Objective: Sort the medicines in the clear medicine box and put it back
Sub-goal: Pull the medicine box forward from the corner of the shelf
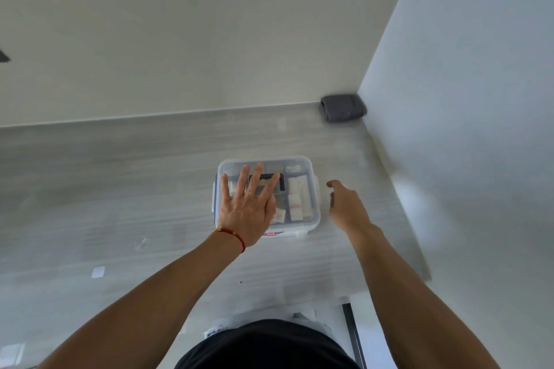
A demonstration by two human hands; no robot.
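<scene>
Head view, looking steeply down over a person's two bare forearms. Largest in frame is a pale grey wood-grain counter (120, 183), running across the middle and meeting white walls at the top and right. On it, just right of centre, sits the clear medicine box (308, 198), lid on, with white packets showing through in divided compartments and a dark handle lying flat on top. Its corners are rounded and its outline is close to square; the slightly longer side appears to run from the lower edge of the frame toward the upper edge, with a labelled short side facing the person.

The left hand (245, 213), a red cord at its wrist, lies flat on the lid with fingers spread wide and gripping nothing, probably pressing the lid down or steadying the box. The right hand (347, 207) hovers just beside the box's right wall, loosely curled, empty, likely reaching for the side clasp.

In the upper right corner of the counter rests a small folded dark grey cloth (343, 108), well apart from the box.
</scene>
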